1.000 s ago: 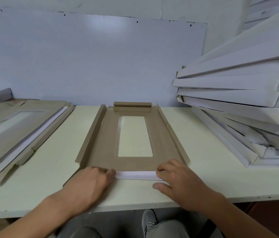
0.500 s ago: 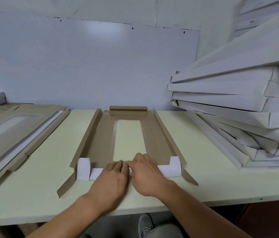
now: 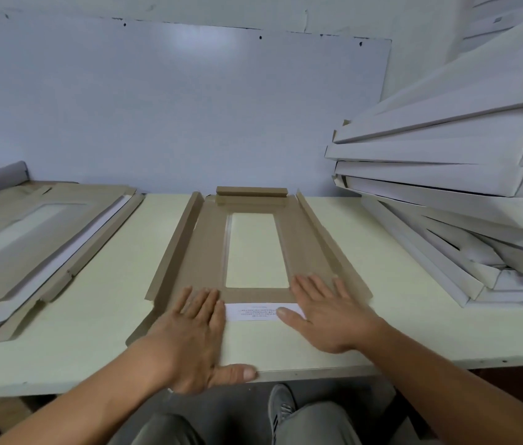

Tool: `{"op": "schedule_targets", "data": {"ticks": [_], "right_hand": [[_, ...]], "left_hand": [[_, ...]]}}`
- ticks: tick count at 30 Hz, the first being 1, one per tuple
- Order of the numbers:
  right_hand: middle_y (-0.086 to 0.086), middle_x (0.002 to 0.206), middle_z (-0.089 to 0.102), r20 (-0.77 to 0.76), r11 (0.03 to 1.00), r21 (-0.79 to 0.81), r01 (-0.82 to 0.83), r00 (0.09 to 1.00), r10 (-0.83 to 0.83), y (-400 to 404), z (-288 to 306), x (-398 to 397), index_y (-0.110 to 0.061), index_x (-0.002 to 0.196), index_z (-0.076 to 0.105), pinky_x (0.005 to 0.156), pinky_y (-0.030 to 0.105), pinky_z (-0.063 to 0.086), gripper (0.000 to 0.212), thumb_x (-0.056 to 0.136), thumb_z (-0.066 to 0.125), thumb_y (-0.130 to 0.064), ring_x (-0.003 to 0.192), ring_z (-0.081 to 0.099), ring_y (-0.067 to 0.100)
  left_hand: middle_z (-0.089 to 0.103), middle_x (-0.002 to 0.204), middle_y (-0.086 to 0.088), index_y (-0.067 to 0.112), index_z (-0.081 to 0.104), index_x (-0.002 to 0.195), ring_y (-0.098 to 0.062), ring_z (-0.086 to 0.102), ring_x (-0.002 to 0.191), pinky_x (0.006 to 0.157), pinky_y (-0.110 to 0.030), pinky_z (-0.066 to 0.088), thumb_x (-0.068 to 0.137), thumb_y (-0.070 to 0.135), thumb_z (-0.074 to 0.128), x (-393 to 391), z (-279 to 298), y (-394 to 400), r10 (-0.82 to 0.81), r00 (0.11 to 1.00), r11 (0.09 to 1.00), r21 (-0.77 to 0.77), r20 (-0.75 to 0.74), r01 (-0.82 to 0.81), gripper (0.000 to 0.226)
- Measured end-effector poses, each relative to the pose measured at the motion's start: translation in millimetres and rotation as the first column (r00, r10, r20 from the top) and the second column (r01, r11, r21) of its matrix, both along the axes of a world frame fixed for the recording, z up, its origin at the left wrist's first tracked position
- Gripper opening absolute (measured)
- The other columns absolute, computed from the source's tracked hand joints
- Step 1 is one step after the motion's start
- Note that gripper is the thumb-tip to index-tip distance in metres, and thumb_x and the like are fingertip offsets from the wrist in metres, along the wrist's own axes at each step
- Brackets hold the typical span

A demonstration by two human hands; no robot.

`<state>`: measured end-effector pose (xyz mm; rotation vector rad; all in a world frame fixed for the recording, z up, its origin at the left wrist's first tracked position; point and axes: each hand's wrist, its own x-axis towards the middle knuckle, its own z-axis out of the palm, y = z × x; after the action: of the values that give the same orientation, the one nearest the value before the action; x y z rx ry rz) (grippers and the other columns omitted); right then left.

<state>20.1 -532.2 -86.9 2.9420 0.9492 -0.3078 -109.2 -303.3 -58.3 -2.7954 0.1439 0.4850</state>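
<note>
A brown cardboard box blank lies flat in the middle of the worktop, its long axis running from the front edge towards the back edge; its middle is cut out in a long rectangle through which the worktop shows; the left side flap and the right side flap stand tilted up along its long sides, and a folded end strip sits at its far end, near the wall panel.

The left hand lies palm down on the near left corner of the blank, fingers straight and close together, pressing and gripping nothing; its thumb is spread wide and lies along the front edge of the worktop. The right hand lies palm down on the near right corner, fingers straight and fanned apart, likewise gripping nothing; its thumb rests on the right end of a white printed flap, which lies flat between the two hands at the blank's near end.

A pile of similar flat blanks lies at the worktop's left end; a leaning stack of white folded boxes fills the right end; a shoe shows below the front edge.
</note>
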Motion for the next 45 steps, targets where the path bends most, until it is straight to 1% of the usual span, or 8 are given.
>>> {"op": "schedule_targets", "data": {"ticks": [6, 10, 13, 18, 22, 28, 34, 45], "right_hand": [[-0.009, 0.168, -0.007, 0.054, 0.997, 0.056, 0.061, 0.996, -0.064, -13.1, -5.4, -0.6, -0.027, 0.160, -0.003, 0.122, 0.048, -0.013, 0.088, 0.087, -0.007, -0.077, 0.153, -0.012, 0.015], [-0.001, 0.131, 0.062, 0.071, 0.927, 0.348, 0.137, 0.983, -0.172, -10.3, 12.7, -3.7, -0.028, 0.126, 0.063, 0.106, 0.038, 0.037, 0.088, 0.089, -0.004, -0.073, 0.121, 0.055, 0.019], [-0.013, 0.106, 0.070, -0.143, 0.831, 0.499, 0.245, 0.969, -0.200, -0.2, 34.2, 0.9, -0.029, 0.108, 0.075, 0.085, 0.029, 0.046, 0.077, 0.096, 0.011, -0.070, 0.095, 0.062, 0.006], [-0.009, 0.068, 0.054, -0.309, 0.878, 0.454, 0.153, 0.951, -0.006, 28.4, 49.5, 0.5, -0.022, 0.071, 0.059, 0.067, 0.029, 0.038, 0.043, 0.100, 0.047, -0.051, 0.064, 0.050, 0.010], [-0.011, 0.100, 0.063, -0.267, 0.941, 0.337, -0.036, 0.955, 0.132, 57.8, 49.5, -11.0, -0.027, 0.098, 0.064, 0.081, 0.033, 0.048, 0.028, 0.095, 0.054, -0.053, 0.086, 0.058, 0.011], [-0.012, 0.088, 0.053, -0.167, 0.931, 0.289, -0.221, 0.946, 0.276, 68.9, 47.6, -37.6, -0.032, 0.095, 0.054, 0.068, 0.030, 0.041, 0.022, 0.094, 0.055, -0.054, 0.078, 0.050, 0.007], [-0.004, 0.104, 0.059, -0.012, 0.913, 0.283, -0.294, 0.951, 0.310, 63.0, 44.3, -66.2, -0.037, 0.125, 0.058, 0.087, 0.042, 0.048, 0.030, 0.098, 0.047, -0.044, 0.098, 0.054, 0.021], [-0.007, 0.131, 0.055, 0.223, 0.896, 0.228, -0.382, 0.916, 0.334, 49.5, 28.0, -112.5, -0.037, 0.139, 0.046, 0.091, 0.037, 0.038, 0.044, 0.102, 0.031, -0.052, 0.116, 0.045, 0.021]], "left_hand": [[0.003, 0.164, -0.014, 0.001, 0.007, 0.155, -0.023, -0.023, 0.148, 0.116, -0.054, -0.019, 0.058, 0.098, -0.013, -19.0, 1.2, 26.0, -0.031, 0.991, 0.996, 0.090, 0.130, 0.020, 0.138], [-0.017, 0.161, 0.016, 0.029, -0.005, 0.157, 0.003, -0.023, 0.144, 0.120, -0.036, -0.013, 0.078, 0.088, -0.003, -16.8, 5.9, 59.0, 0.114, 0.883, 0.911, -0.404, 0.455, 0.090, 0.098], [-0.002, 0.163, 0.017, 0.028, 0.003, 0.157, 0.004, 0.000, 0.147, 0.118, -0.024, 0.004, 0.094, 0.070, 0.026, -14.9, 2.1, 88.0, 0.490, 0.736, 0.597, -0.795, 0.467, 0.107, 0.080], [0.045, 0.143, 0.027, 0.039, 0.047, 0.139, -0.001, 0.039, 0.134, 0.106, -0.012, 0.024, 0.087, 0.063, 0.032, -12.8, -8.2, 108.3, 0.599, 0.774, 0.372, -0.927, 0.208, -0.039, 0.059], [0.055, 0.129, 0.037, 0.051, 0.058, 0.123, 0.012, 0.047, 0.125, 0.094, -0.002, 0.034, 0.098, 0.050, 0.033, -11.3, -2.1, 95.8, 0.435, 0.886, 0.298, -0.954, 0.162, 0.028, 0.035], [0.039, 0.145, 0.034, 0.032, 0.055, 0.137, 0.015, 0.032, 0.135, 0.119, -0.024, 0.023, 0.101, 0.044, 0.035, -0.4, -7.3, 95.0, 0.322, 0.939, 0.389, -0.921, 0.125, -0.011, 0.043], [0.041, 0.150, 0.018, 0.021, 0.055, 0.135, 0.009, 0.033, 0.137, 0.119, -0.024, 0.025, 0.087, -0.021, 0.036, 2.1, -0.4, 103.6, 0.171, 0.983, 0.414, -0.910, 0.062, -0.014, 0.067], [0.041, 0.152, 0.010, 0.024, 0.075, 0.113, 0.003, 0.029, 0.142, 0.107, -0.022, 0.039, 0.089, -0.006, 0.064, 2.1, 0.2, 116.4, -0.002, 1.000, 0.292, -0.956, -0.018, -0.016, 0.040]]}}
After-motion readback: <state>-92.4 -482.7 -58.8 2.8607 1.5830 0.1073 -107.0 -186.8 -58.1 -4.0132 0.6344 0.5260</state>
